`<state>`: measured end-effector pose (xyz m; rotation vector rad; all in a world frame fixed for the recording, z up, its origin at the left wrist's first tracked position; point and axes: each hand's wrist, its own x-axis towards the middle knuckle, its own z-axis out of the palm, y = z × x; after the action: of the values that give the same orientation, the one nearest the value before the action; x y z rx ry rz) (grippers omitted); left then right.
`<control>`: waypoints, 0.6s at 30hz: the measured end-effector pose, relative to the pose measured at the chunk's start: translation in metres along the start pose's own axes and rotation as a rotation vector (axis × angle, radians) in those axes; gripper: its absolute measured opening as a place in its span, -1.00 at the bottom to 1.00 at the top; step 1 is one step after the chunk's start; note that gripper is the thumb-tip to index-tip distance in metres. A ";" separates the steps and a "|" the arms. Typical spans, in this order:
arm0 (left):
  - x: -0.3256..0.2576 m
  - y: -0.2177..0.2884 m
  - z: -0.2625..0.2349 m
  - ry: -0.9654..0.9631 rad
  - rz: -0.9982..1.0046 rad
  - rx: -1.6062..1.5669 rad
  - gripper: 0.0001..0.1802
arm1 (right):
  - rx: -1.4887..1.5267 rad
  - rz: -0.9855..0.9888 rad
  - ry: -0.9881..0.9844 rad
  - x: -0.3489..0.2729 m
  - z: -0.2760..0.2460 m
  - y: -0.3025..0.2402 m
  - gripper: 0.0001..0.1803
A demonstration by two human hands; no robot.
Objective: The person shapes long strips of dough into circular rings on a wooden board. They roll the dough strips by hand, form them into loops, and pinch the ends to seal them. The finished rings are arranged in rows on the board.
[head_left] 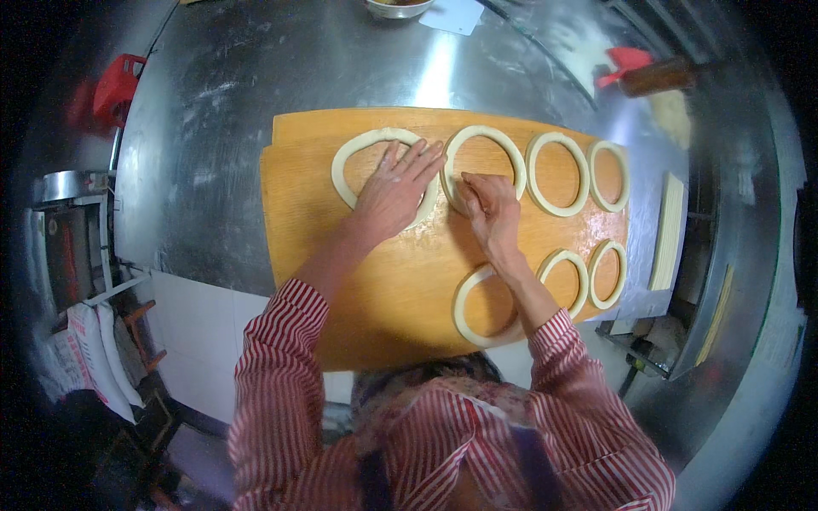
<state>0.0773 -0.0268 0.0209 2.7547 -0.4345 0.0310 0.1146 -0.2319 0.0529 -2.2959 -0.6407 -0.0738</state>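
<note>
Pale dough rings lie in two rows on a wooden board (366, 294). My left hand (394, 189) rests over the right side of the far-left ring (340, 169), fingers stretched out and pointing up and right. That ring is slightly uneven in outline. Beside it, my right hand (492, 209) has its fingers curled in over the lower part of the second ring (483, 131); its fingertips are hidden, so what they hold, if anything, does not show. Farther right in the back row lie a third ring (584, 175) and a fourth ring (626, 175).
In the near row, my right forearm partly covers a dough ring (461, 311); more rings lie to its right. The board sits on a metal table (204, 170). A bowl (399, 8) stands at the far edge, a strip-like pale stack (667, 232) at right. White sacks (98, 358) lie lower left.
</note>
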 end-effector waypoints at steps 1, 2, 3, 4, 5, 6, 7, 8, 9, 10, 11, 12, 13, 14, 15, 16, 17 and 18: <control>-0.003 0.005 0.003 0.009 0.001 -0.058 -0.36 | -0.017 0.011 -0.016 0.002 -0.001 -0.002 -0.76; -0.006 0.007 0.006 0.008 -0.008 -0.073 -0.37 | -0.034 0.022 -0.032 0.004 -0.001 -0.003 -0.76; -0.007 0.008 0.005 0.009 -0.014 -0.083 -0.38 | -0.036 0.004 -0.013 0.008 0.000 -0.003 -0.76; -0.008 0.009 0.003 0.012 -0.022 -0.092 -0.38 | -0.036 -0.015 0.005 0.013 0.001 -0.002 -0.76; -0.011 0.011 0.003 0.036 -0.016 -0.050 -0.37 | -0.036 -0.035 0.022 0.019 0.004 -0.001 -0.76; -0.013 0.015 0.002 0.060 -0.006 -0.008 -0.36 | -0.028 -0.013 0.001 0.026 0.006 0.001 -0.75; -0.015 0.020 0.001 0.084 0.003 0.034 -0.35 | -0.020 0.009 -0.020 0.034 0.009 0.003 -0.74; -0.019 0.027 -0.001 0.090 -0.080 -0.061 -0.33 | -0.013 0.031 -0.041 0.044 0.012 0.005 -0.72; -0.028 0.039 -0.005 0.083 -0.164 -0.158 -0.32 | -0.027 -0.005 -0.022 0.052 0.017 0.003 -0.68; -0.036 0.048 -0.007 0.085 -0.254 -0.253 -0.30 | -0.090 -0.031 -0.075 0.058 0.021 -0.003 -0.68; -0.043 0.051 0.002 0.242 -0.245 -0.216 -0.30 | -0.154 -0.056 -0.128 0.064 0.023 -0.011 -0.67; -0.045 0.053 0.005 0.244 -0.268 -0.209 -0.34 | -0.224 -0.083 -0.177 0.070 0.026 -0.016 -0.66; -0.047 0.054 0.007 0.244 -0.290 -0.202 -0.37 | -0.258 -0.121 -0.205 0.072 0.032 -0.014 -0.65; -0.048 0.054 0.009 0.245 -0.310 -0.196 -0.41 | -0.264 -0.130 -0.221 0.075 0.036 -0.011 -0.65; -0.051 0.053 0.016 0.251 -0.295 -0.202 -0.43 | -0.267 -0.142 -0.244 0.078 0.040 -0.008 -0.65; -0.053 0.051 0.022 0.257 -0.280 -0.209 -0.46 | -0.271 -0.153 -0.266 0.080 0.044 -0.006 -0.65; -0.055 0.050 0.028 0.263 -0.263 -0.216 -0.48 | -0.273 -0.142 -0.272 0.081 0.046 -0.003 -0.66; -0.057 0.050 0.026 0.277 -0.257 -0.210 -0.49 | -0.274 -0.132 -0.275 0.083 0.046 -0.004 -0.66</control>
<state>0.0072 -0.0635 0.0085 2.5266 -0.0078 0.2817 0.1787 -0.1628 0.0415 -2.5486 -0.9754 0.0993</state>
